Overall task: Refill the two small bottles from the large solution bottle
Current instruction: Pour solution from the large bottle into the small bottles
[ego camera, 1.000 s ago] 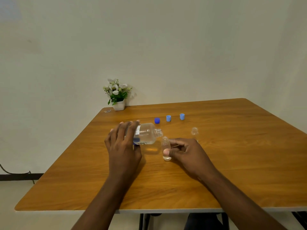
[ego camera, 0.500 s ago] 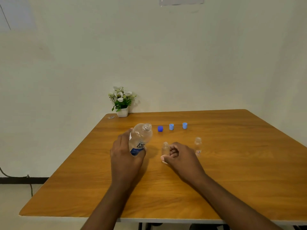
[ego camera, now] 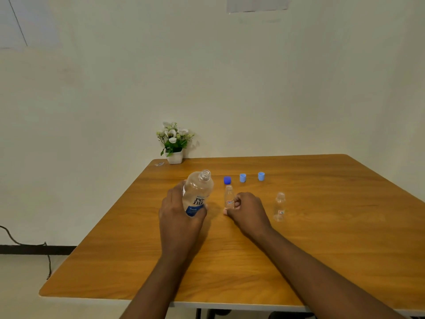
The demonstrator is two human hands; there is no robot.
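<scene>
My left hand [ego camera: 178,211] grips the large clear solution bottle [ego camera: 197,192], uncapped, nearly upright and leaning slightly right, with a blue and white label. Just right of it, my right hand [ego camera: 247,210] holds a small clear bottle [ego camera: 228,196] upright on the wooden table [ego camera: 322,249], fingers closed round its lower part. A second small clear bottle [ego camera: 279,206] stands alone, open, further right. Behind them lie a dark blue cap [ego camera: 227,180] and two light blue caps [ego camera: 242,177] [ego camera: 261,176] in a row.
A small white pot of white flowers [ego camera: 174,143] stands at the table's back left corner, with a tiny scrap [ego camera: 159,164] beside it. A pale wall rises behind the table. A black cable [ego camera: 27,245] runs along the floor at the left.
The large bottle has swung from lying tipped toward the small bottle to nearly upright. My head has lifted, so the table sits lower in view. My right hand still holds the small bottle.
</scene>
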